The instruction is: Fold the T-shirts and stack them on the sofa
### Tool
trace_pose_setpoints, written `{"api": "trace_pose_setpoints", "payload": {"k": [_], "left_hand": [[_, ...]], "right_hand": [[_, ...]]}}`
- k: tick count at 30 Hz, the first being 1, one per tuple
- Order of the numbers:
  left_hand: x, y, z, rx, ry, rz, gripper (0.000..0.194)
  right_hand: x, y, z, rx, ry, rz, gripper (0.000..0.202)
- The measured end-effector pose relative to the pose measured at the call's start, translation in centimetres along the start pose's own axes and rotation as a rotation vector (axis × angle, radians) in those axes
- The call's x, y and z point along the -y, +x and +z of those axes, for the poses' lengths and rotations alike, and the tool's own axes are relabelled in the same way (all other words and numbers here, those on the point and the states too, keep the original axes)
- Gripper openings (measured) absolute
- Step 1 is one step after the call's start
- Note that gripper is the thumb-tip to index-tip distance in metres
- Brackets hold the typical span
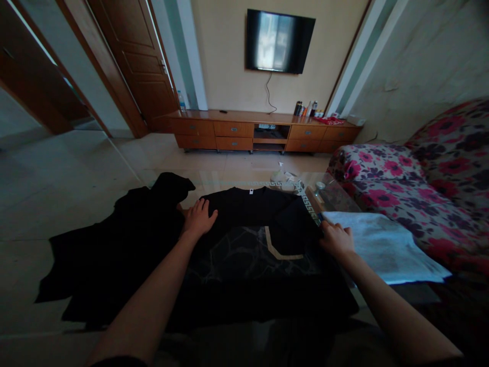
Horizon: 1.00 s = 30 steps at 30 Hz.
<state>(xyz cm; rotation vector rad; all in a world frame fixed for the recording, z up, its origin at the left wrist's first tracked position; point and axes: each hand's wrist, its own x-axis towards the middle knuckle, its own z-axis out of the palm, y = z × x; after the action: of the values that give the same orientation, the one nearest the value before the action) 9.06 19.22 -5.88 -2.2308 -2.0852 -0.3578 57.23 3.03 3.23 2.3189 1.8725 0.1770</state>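
A black T-shirt (244, 209) lies spread on a glass-topped table, its neckline with a small white label facing away from me. Its chest carries a dark grey pattern and a beige angled stripe. My left hand (199, 218) rests on the shirt's left shoulder with its fingers stretched out. At the shirt's right edge, my right hand (337, 238) has its fingers curled in on the dark fabric; the fingertips are partly hidden. More black clothing (114, 255) lies heaped to the left of my left arm.
A pale blue-white cloth or bag (385, 247) lies right of my right hand. Beyond the glass table (225, 177) stand a small glass jar (320, 188) and a low wooden cabinet (233, 130). A flowered sofa (405, 178) is on the right.
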Motion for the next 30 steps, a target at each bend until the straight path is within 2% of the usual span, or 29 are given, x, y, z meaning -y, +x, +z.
{"api": "trace_pose_setpoints", "payload": {"k": [9, 17, 23, 27, 28, 30], "left_hand": [[0.0, -0.1, -0.1, 0.005, -0.010, -0.001, 0.075], [0.6, 0.1, 0.3, -0.013, -0.029, 0.013, 0.073], [0.5, 0.0, 0.2, -0.084, -0.043, 0.016, 0.064], [0.2, -0.2, 0.2, -0.145, -0.074, 0.034, 0.057], [0.2, -0.2, 0.2, -0.145, -0.081, 0.039, 0.056], [0.2, -0.2, 0.2, -0.131, -0.087, 0.045, 0.056]], "right_hand": [[-0.8, 0.7, 0.5, -0.023, -0.013, 0.067, 0.031], [-0.7, 0.9, 1.1, -0.024, -0.039, -0.015, 0.030], [-1.7, 0.5, 1.1, 0.063, 0.020, -0.106, 0.035], [-0.8, 1.3, 0.8, -0.171, 0.117, -0.089, 0.040], [-0.1, 1.6, 1.1, -0.220, 0.160, -0.126, 0.042], [1.2, 2.2, 2.3, -0.235, 0.227, -0.265, 0.048]]}}
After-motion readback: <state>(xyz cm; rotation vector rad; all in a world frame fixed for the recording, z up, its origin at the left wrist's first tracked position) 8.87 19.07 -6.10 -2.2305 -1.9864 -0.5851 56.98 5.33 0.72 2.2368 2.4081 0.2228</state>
